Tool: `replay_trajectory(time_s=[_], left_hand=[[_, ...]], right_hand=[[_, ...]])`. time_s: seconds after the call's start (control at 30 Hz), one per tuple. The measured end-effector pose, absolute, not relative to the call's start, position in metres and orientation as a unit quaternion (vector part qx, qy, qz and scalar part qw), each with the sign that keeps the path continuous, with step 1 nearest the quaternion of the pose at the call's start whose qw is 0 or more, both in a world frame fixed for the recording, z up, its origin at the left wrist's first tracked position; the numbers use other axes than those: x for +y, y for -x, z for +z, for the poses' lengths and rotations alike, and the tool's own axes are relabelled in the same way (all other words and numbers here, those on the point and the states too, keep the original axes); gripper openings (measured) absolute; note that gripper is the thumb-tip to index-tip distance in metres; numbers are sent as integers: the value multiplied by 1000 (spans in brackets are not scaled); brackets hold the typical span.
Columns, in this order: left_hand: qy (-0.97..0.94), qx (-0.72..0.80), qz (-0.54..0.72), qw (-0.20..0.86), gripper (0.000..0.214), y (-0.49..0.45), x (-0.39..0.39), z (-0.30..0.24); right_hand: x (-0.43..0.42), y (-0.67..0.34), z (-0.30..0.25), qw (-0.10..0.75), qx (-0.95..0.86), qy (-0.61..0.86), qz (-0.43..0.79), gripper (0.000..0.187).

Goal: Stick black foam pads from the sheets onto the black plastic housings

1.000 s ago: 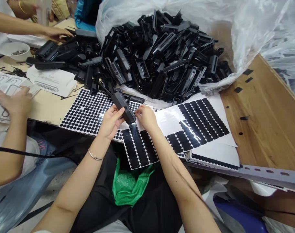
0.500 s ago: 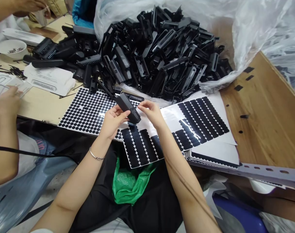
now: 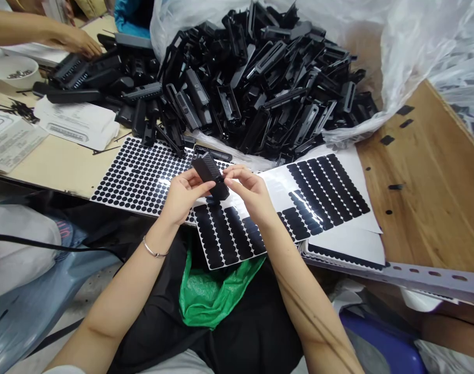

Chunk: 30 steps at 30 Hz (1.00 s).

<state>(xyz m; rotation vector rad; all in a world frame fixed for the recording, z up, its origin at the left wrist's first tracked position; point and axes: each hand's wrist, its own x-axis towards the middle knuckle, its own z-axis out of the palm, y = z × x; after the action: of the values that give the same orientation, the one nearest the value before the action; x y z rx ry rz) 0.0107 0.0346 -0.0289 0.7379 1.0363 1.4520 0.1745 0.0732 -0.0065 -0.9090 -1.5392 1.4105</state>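
Note:
A black plastic part (image 3: 211, 175) with a ribbed face is tilted above the sheets, gripped between the thumb and fingers of my left hand (image 3: 183, 195). At its right edge, the thumb and fingertips of my right hand (image 3: 249, 191) are pinched together, close against the part. Whatever lies between those fingertips is too small to make out. Below both hands is a white sheet of long black stickers (image 3: 225, 236), and to its left lies a sheet of round black stickers (image 3: 131, 174).
A big heap of black plastic parts (image 3: 256, 88) fills a clear plastic bag (image 3: 400, 57) behind my hands. A co-worker's hand (image 3: 79, 41) is over parts at the upper left, near a white bowl (image 3: 16, 72). A green bag (image 3: 213, 296) sits on my lap.
The black part has turned more upright, and my right hand has closed in against its right edge. At the upper left, a co-worker's hand has reached over to the parts.

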Motion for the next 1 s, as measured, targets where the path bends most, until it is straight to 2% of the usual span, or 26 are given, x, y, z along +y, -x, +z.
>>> replay_trajectory(time_s=[0.3,0.8,1.0], left_hand=[[-325,435,619,568,26,-10,35,-30],[-331,433,615,570,27,-9,32,-29],[-331,443,611,567,33,-9,31,-27]], right_hand=[[73,-173,-8,414,-602,347,587,27],[72,-176,-7,396,-595,358,601,25],[72,-174,-7,397,-604,367,587,31]])
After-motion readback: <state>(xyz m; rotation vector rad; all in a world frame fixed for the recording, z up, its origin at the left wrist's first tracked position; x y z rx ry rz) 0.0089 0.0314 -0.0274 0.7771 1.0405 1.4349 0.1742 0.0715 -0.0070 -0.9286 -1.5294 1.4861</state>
